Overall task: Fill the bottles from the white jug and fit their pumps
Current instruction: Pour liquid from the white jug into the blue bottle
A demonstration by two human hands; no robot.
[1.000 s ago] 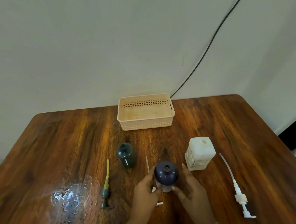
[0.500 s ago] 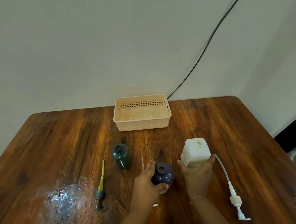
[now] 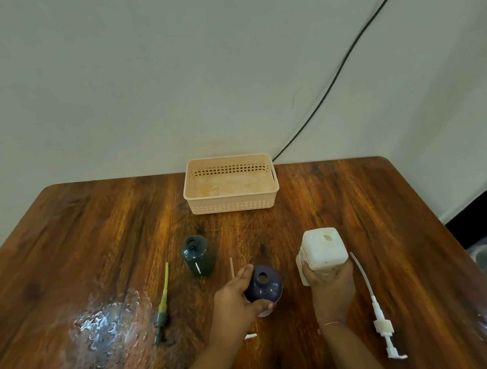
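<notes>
My left hand (image 3: 233,297) grips the dark purple bottle (image 3: 264,283), which stands upright with its neck open. My right hand (image 3: 329,286) is wrapped round the lower part of the white jug (image 3: 323,248), whose top hole shows. A dark green bottle (image 3: 196,255) stands open to the left. Left of that bottle lies the green pump (image 3: 161,309) with its yellow tube. The white pump (image 3: 380,318) lies to the right of the jug. A third pump's thin white tube (image 3: 232,267) shows beside my left hand; the rest of that pump is hidden.
A peach plastic basket (image 3: 232,205) sits at the far edge of the wooden table (image 3: 96,222). A wet patch (image 3: 108,323) glistens at the front left. A black cable (image 3: 330,85) runs down the wall behind the table.
My right hand left the purple bottle and took hold of the white jug, which now sits a little higher. My left hand stays on the purple bottle.
</notes>
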